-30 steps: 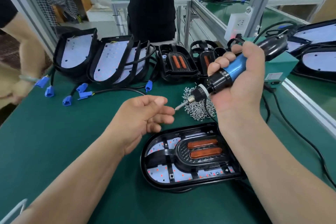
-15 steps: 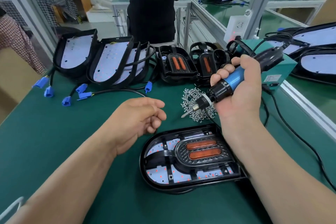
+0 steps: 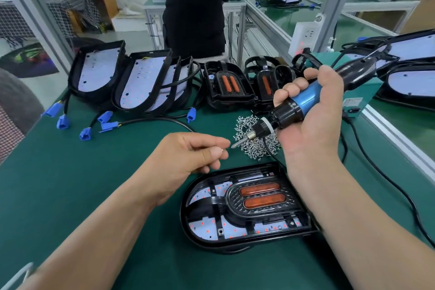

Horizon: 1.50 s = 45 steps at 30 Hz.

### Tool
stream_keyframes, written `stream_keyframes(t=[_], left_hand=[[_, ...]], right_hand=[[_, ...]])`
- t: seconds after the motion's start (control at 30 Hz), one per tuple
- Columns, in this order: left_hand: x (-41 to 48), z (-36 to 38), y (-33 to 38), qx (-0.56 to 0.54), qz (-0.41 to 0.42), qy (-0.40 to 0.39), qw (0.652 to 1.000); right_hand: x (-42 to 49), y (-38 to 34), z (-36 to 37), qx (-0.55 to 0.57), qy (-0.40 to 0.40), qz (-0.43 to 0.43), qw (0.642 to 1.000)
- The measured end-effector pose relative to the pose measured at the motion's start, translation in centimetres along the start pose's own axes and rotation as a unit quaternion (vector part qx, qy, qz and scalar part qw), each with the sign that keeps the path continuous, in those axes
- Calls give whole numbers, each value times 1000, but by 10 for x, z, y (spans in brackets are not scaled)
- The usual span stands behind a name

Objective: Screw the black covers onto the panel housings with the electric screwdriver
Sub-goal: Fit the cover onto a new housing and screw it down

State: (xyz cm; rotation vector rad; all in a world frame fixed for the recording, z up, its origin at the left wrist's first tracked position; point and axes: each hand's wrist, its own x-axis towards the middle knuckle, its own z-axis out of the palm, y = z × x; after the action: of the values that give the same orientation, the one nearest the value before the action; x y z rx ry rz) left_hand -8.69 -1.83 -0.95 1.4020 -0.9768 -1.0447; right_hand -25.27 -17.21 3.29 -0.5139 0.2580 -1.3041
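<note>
My right hand (image 3: 313, 125) grips the blue and black electric screwdriver (image 3: 303, 103), raised above the table with its bit (image 3: 237, 143) pointing down-left. My left hand (image 3: 188, 160) hovers just left of the bit, thumb and forefinger pinching a small screw (image 3: 222, 149). Below both hands lies a panel housing (image 3: 244, 207) with a black cover (image 3: 256, 198) bearing two orange lenses set in it. A pile of silver screws (image 3: 254, 141) lies on the green table behind the bit.
Open housings with white boards (image 3: 141, 85) and blue connectors (image 3: 63, 121) line the far left. More black covers (image 3: 227, 85) stand behind the screws. A teal box (image 3: 353, 99) sits at right, cables trailing. A person in black stands beyond the table.
My left hand closed to a loose fist, then extended its thumb and forefinger toward the bit with a screw. The screwdriver dropped slightly and stayed over the screw pile.
</note>
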Motion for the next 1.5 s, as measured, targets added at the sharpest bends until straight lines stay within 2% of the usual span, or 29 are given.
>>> stream_keyframes(t=[0.2,0.6,1.1,1.5], left_hand=[[-1,3,2,21,27,-24,999],[-2,5,3,6,31,-24,999],[-4,9,8,70,75,36,994],[-7,8,7,142,84,56,985]], right_hand=[[-3,3,3,-15,-19,-6,1000],[-4,6,2,-29,-37,-1,999],[-7,8,5,-92,-14,-25,995],[-11,7,6,-136,-56,-27,989]])
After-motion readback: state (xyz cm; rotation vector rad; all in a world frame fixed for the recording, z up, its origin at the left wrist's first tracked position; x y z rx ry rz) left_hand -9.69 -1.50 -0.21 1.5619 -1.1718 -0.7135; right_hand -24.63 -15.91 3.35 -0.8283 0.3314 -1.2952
